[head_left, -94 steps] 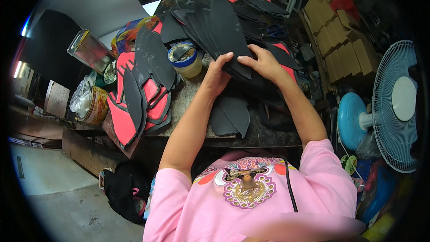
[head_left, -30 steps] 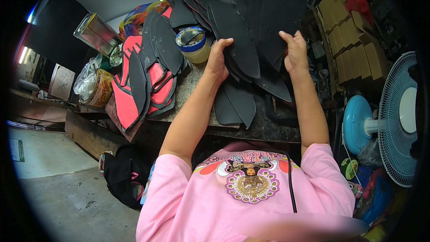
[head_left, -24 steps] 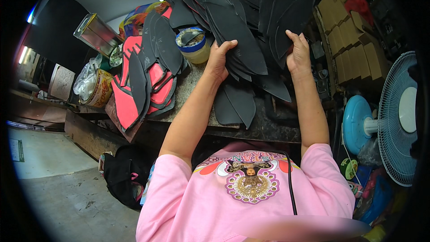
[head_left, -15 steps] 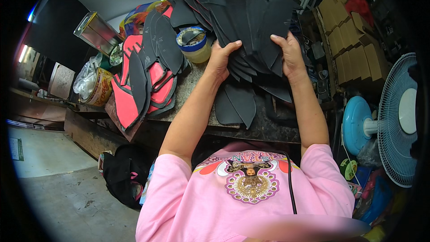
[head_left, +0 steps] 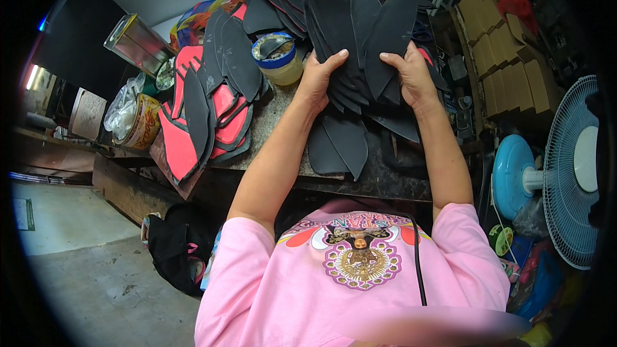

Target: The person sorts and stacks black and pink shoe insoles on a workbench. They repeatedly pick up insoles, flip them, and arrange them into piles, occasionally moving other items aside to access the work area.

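My right hand (head_left: 411, 77) has slid inward; with my left hand (head_left: 318, 77), both clamp the fanned black sole pieces (head_left: 363, 32) (beside the glue tub (head_left: 277, 59)), squaring them up next.

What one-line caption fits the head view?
Left hand and right hand grip a fanned bundle of flat black leaf-shaped cut pieces over a cluttered speckled workbench.

- My left hand (head_left: 316, 77) and right hand (head_left: 409, 76) grip a fanned stack of black cut pieces (head_left: 360, 32) over the workbench (head_left: 276, 122).
- A blue-rimmed tub (head_left: 277, 59) sits just beside my left hand.
- Pink-and-black pieces (head_left: 205, 115) lie left; a blue fan (head_left: 565, 173) stands right.
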